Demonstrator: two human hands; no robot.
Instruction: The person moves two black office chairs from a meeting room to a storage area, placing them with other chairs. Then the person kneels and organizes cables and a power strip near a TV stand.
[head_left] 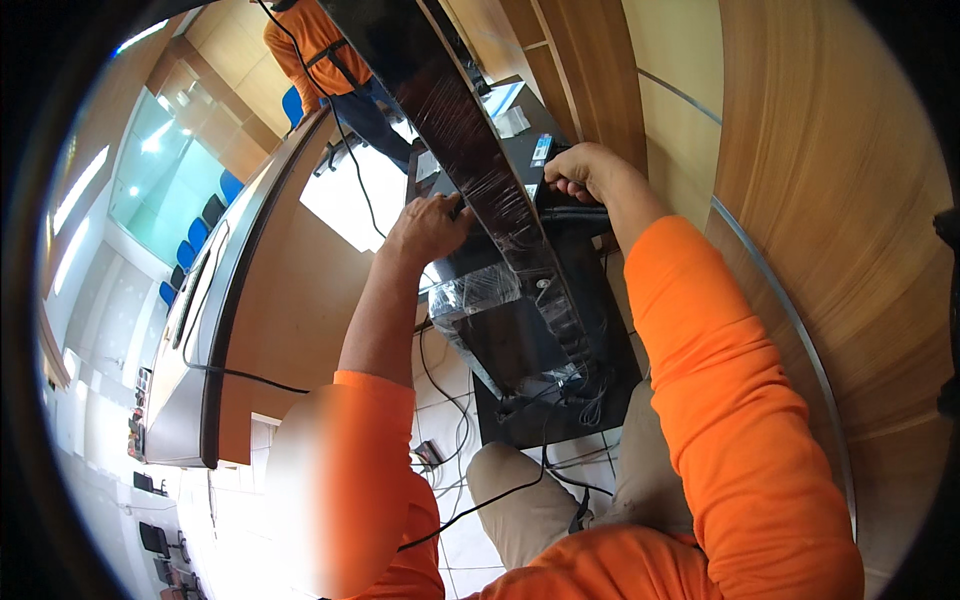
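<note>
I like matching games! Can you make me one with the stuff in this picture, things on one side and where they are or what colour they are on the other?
Things:
1. left hand
2. right hand
3. black cable
4. row of chairs

Places or colours:
A. blue, far off at the left
B. flat against the long plastic-wrapped black panel
C. trailing over the tan trouser knee
D. closed around a black part beside the panel

Pairs: 1-B, 2-D, 3-C, 4-A

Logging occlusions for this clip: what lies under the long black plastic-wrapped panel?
Under the panel sit a black box with loose cables and a plastic-wrapped corner. The box's upper part is covered. Left hand rests on the panel's edge.
</note>
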